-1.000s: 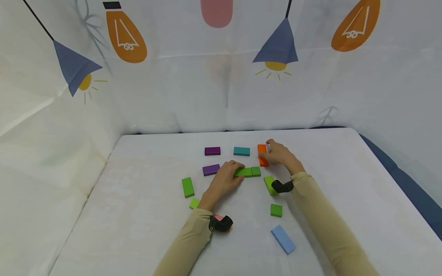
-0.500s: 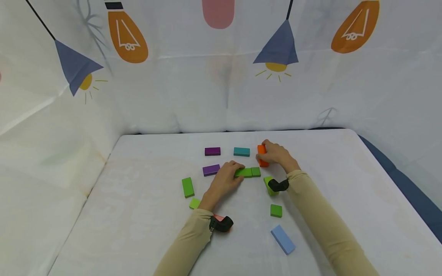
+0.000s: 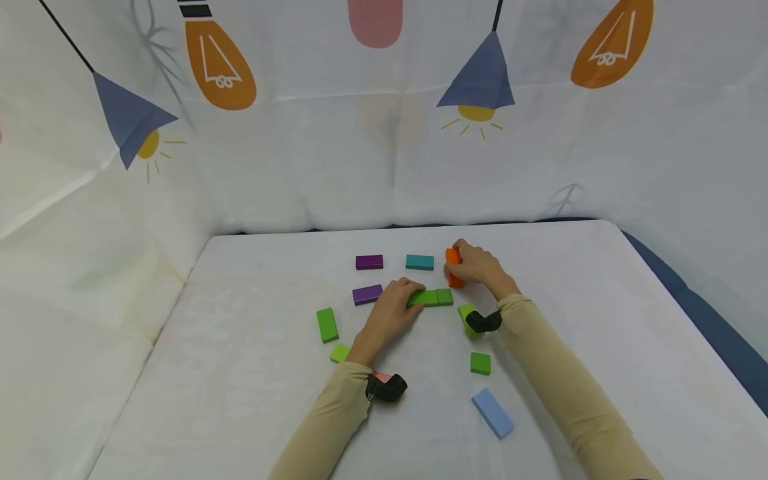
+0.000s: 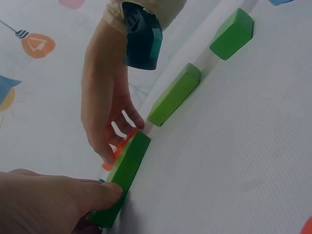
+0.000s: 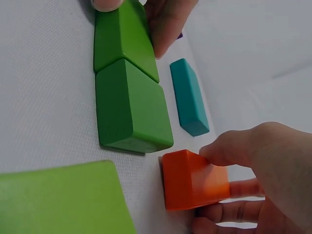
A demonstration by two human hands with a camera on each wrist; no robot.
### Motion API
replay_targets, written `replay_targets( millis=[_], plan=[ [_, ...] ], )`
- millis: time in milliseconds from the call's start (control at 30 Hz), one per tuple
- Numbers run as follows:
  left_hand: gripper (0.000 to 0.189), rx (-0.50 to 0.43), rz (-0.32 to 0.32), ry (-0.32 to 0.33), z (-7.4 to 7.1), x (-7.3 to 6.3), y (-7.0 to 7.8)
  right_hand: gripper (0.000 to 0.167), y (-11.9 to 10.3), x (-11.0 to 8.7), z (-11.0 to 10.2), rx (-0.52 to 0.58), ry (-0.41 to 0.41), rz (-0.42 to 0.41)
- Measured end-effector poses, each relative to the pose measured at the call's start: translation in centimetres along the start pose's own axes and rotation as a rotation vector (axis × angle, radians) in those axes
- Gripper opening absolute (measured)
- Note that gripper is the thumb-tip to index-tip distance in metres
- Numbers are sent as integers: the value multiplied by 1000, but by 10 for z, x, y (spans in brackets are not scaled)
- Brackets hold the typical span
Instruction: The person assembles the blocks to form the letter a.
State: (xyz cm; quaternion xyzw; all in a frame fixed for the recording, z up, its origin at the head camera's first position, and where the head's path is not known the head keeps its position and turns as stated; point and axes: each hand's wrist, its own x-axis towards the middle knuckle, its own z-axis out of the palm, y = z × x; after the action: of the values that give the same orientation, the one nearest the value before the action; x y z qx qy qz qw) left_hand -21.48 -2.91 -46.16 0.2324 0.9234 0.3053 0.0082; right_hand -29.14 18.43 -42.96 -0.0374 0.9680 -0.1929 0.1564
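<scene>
My left hand pinches a long green block between thumb and fingers at the middle of the table. Butted against its right end is a short green block; the right wrist view shows the two in line. My right hand grips an upright-pointing orange block, thumb on one side and fingers on the other, just beyond and right of the green pair. A teal block lies left of the orange one. Under the right wrist sits a light green block, partly hidden by the black wrist camera.
Two purple blocks lie at the back left. Nearer are a green block and a lime block. A pink block is mostly hidden under my left wrist. At right lie a green block and a light blue block.
My right hand has shifted a little left, its fingers now closer over the orange block. The left hand has stayed on the long green block.
</scene>
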Motion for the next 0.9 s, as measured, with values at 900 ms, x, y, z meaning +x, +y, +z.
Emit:
replay_targets(
  millis=[900],
  plan=[
    [33, 19, -6, -1, 0, -2, 3, 60, -11, -5, 5, 33, 20, -66]
  ],
)
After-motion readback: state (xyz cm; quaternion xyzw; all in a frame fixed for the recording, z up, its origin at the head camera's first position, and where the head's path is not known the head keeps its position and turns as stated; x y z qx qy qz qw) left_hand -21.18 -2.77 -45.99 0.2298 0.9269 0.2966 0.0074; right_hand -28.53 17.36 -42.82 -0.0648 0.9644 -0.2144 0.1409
